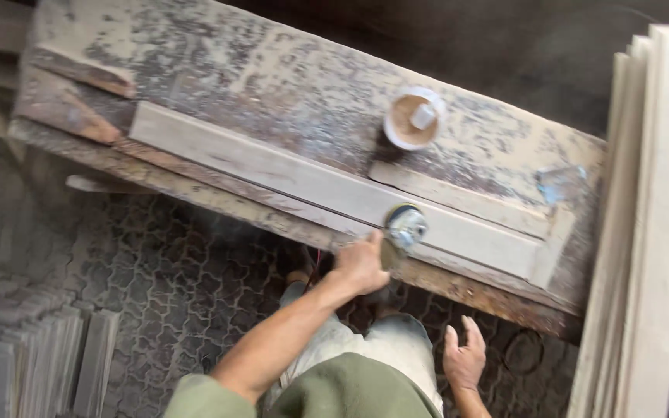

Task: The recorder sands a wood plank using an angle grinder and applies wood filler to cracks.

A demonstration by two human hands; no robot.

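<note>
My left hand grips a small power sander whose round disc rests on a long pale wooden plank. The plank lies along the front of a worn, dusty workbench. My right hand hangs low beside my leg below the bench edge, fingers spread, holding nothing. A shorter wooden strip lies just behind the plank near the sander.
A round white container full of sawdust stands on the bench behind the sander. Tall pale boards lean at the right. Several grey planks are stacked on the patterned paving at lower left.
</note>
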